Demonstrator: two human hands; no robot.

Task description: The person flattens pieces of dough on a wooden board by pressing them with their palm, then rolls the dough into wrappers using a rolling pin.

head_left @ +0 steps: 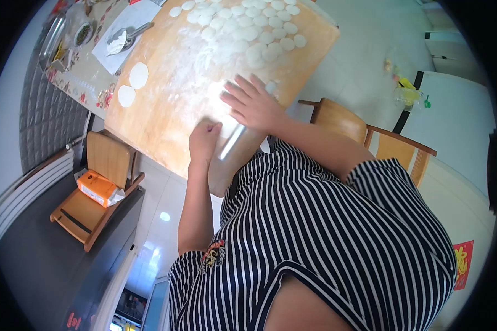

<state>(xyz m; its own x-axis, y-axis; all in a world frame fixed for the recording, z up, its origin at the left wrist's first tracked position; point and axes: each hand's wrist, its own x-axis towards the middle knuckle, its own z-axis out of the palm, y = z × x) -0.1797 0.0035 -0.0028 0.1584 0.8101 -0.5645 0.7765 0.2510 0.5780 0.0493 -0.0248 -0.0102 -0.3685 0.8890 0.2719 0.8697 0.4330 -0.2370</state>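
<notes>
My right hand [254, 103] lies flat with fingers spread over a shiny rolling pin [233, 142], whose near end sticks out below the palm. Closed beside the pin is my left hand [203, 142], its fingertips pinching the edge of a pale dough wrapper [226, 122]. Part of that wrapper is hidden under the pin and my right hand. Both hands are over the near edge of a floured wooden board [160, 124]. Two larger rolled wrappers, one of them the upper wrapper [139, 75], lie at the board's left side.
Many small flattened dough pieces [248, 33] cover the board's far end. To the left, a bowl of white filling or flour [117, 42] with a utensil rests on white paper. Chairs stand on both sides; an orange package [98, 187] sits on the left chair [74, 220].
</notes>
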